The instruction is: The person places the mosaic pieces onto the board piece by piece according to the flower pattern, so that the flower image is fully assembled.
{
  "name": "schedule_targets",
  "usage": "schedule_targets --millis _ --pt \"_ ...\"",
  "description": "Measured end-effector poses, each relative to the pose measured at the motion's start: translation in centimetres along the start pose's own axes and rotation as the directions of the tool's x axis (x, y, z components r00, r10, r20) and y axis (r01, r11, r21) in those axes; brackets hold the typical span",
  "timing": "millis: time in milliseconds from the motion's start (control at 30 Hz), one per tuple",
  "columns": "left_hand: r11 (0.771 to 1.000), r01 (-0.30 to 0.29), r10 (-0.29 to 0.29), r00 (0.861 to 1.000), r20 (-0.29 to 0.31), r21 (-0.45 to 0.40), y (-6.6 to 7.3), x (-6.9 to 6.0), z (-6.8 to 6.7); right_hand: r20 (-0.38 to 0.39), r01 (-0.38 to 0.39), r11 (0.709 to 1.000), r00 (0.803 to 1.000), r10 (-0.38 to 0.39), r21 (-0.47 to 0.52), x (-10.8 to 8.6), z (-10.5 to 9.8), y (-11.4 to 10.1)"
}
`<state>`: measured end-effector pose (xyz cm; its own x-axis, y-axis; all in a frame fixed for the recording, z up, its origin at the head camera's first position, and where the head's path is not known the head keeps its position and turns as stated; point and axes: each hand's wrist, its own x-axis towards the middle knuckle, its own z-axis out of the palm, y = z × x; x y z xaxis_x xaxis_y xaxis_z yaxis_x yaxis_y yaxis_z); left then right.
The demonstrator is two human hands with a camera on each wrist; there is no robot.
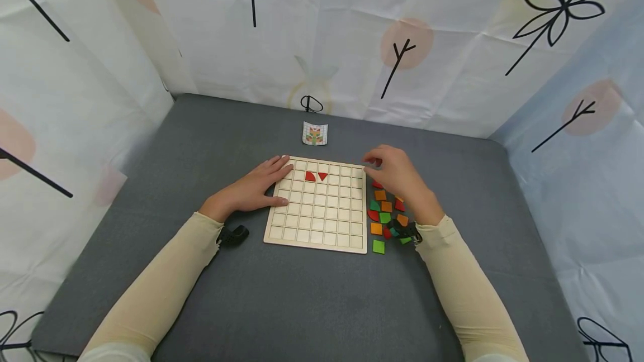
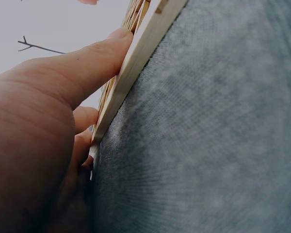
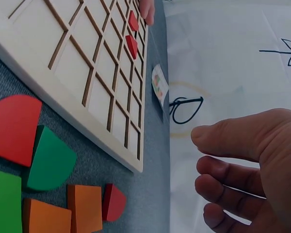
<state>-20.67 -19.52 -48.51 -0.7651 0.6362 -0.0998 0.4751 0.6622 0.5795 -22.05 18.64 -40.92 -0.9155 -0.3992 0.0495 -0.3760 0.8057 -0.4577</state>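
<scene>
A pale wooden grid board (image 1: pixel 316 223) lies on the grey table. Along its left edge rests my left hand (image 1: pixel 254 187), fingers extended over the upper corner and thumb on the rim, as the left wrist view also shows. Two red pieces sit in upper cells: a quarter-round piece (image 1: pixel 310 176) and a triangle (image 1: pixel 322 176). Past the board's upper right corner hovers my right hand (image 1: pixel 397 175). Its thumb and loosely bent fingers stand apart in the right wrist view, with nothing between them. Below it lie loose pieces, including a red quarter-round (image 3: pixel 17 128) and a green one (image 3: pixel 51 160).
A small printed card (image 1: pixel 315 133) with a coloured grid pattern lies beyond the board. Several orange, red and green pieces are scattered along the board's right side, with a light green square (image 1: pixel 379 246) nearest me. Patterned white cloth (image 1: pixel 342 60) hangs behind the table.
</scene>
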Motion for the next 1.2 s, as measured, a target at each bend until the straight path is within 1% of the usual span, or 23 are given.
schedule_targets --millis 267,567,800,1033,1200 --pt "1.0 0.0 0.0 1.0 0.002 0.004 -0.1 0.0 0.0 0.013 -0.043 0.999 0.999 0.043 0.002 -0.5 -0.3 0.6" --pt "1.0 -0.007 0.007 1.0 -0.002 0.009 -0.3 0.1 0.1 0.083 -0.094 0.995 0.992 0.096 -0.033 -0.7 -0.2 1.5" --pt "1.0 -0.007 0.007 1.0 0.001 0.001 -0.2 0.0 0.2 0.13 -0.134 0.987 0.981 0.146 -0.093 -0.6 0.5 2.4" --pt "1.0 -0.011 0.011 1.0 -0.003 0.001 -0.2 0.0 0.2 0.133 -0.125 0.986 0.981 0.139 -0.109 -0.4 1.3 2.8" --pt "1.0 -0.016 0.016 1.0 -0.005 -0.005 -0.3 0.0 0.1 0.134 -0.114 0.987 0.983 0.129 -0.114 -0.4 1.4 2.9"
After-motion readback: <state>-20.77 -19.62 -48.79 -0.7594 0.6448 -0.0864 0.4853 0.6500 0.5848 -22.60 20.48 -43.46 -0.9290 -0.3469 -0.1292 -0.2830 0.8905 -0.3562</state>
